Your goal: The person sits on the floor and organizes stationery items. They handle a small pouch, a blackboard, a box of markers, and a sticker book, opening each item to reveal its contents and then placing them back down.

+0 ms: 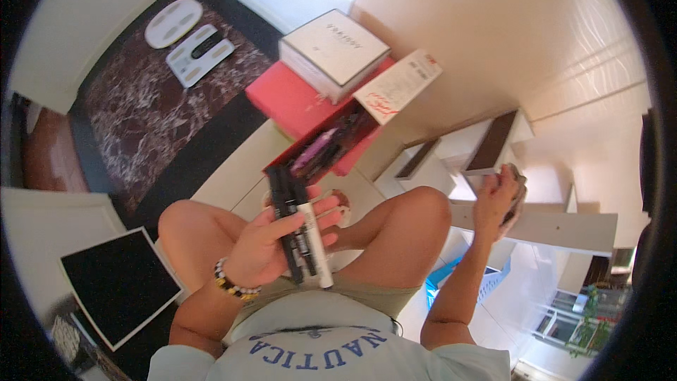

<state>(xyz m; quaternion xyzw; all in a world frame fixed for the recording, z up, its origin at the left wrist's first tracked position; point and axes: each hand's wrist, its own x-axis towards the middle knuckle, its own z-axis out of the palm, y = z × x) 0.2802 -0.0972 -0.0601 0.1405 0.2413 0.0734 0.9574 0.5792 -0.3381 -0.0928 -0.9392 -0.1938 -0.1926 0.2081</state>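
Note:
My left hand (264, 246) is closed around several pen-like sticks, black ones (288, 222) and a white one (317, 254), above my lap. Their upper ends overlap the near end of an open red box (277, 161), which holds dark items and a purple item (314, 148). Out to the right, my right hand (494, 198) grips a blurred, dark-and-grey object (515, 201) that I cannot identify. That hand is beside a white drawer-like compartment (492, 143) with a brown inside.
A white box (336, 50) sits on a pink-red box (280, 90), beside a box with red lettering (399, 84). Two scales (174, 24) (201, 55) lie on a dark marbled mat (143, 111). A white shelf board (560, 230) stands right; a blue-and-white bag (494, 280) lies below. A black-topped panel (121, 286) is left.

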